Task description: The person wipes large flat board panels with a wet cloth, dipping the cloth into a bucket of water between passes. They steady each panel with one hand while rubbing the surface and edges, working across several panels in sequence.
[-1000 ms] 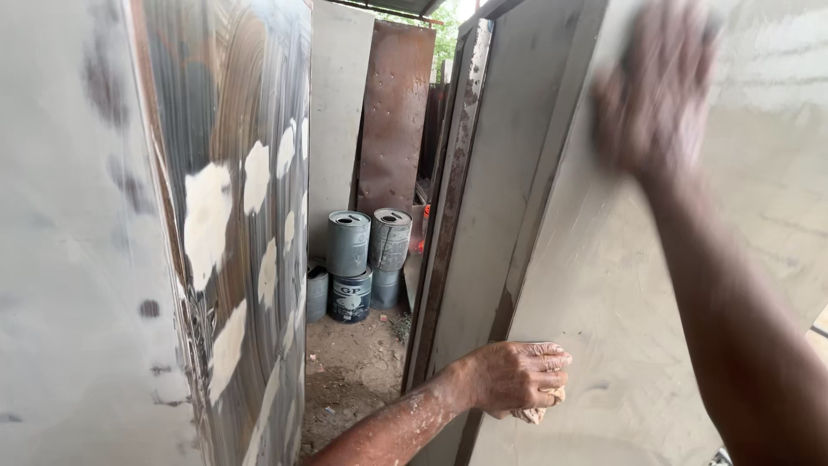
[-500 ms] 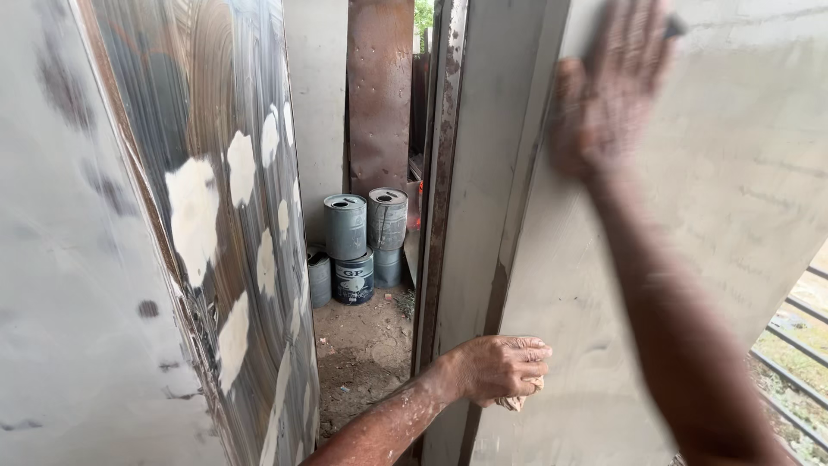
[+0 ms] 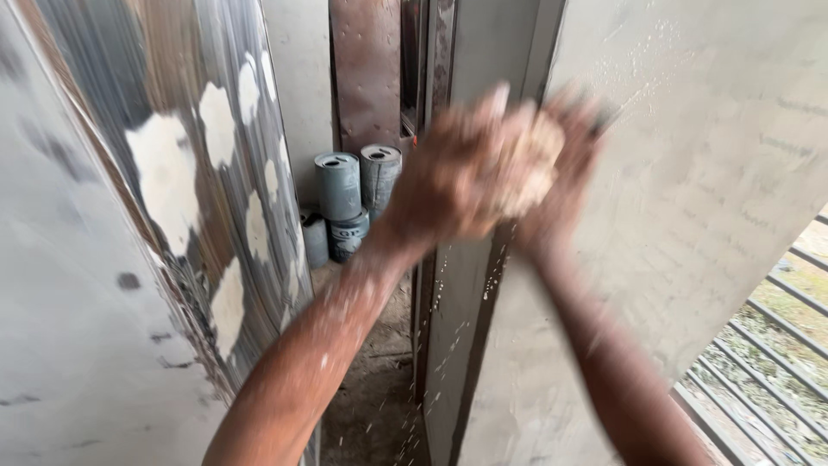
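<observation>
Two hands are raised together in front of the camera, both blurred. The left hand [image 3: 453,185] and the right hand [image 3: 565,164] are pressed around one pale, crumbly lump [image 3: 526,160], which is gripped between them; both grips are closed on it. Fine white specks are scattered below the grip.

One large grey panel [image 3: 707,198] stands just behind and to the right of the grip, its left edge running down behind the right wrist. One streaked panel with white patches [image 3: 198,198] leans to the left of the grip. Between these two edges a narrow strip of dirt floor [image 3: 371,406] lies open below the grip. Beyond the grip, about four grey cans [image 3: 338,185] are stacked on that floor. Metal bars [image 3: 759,380] are seen at lower right.
</observation>
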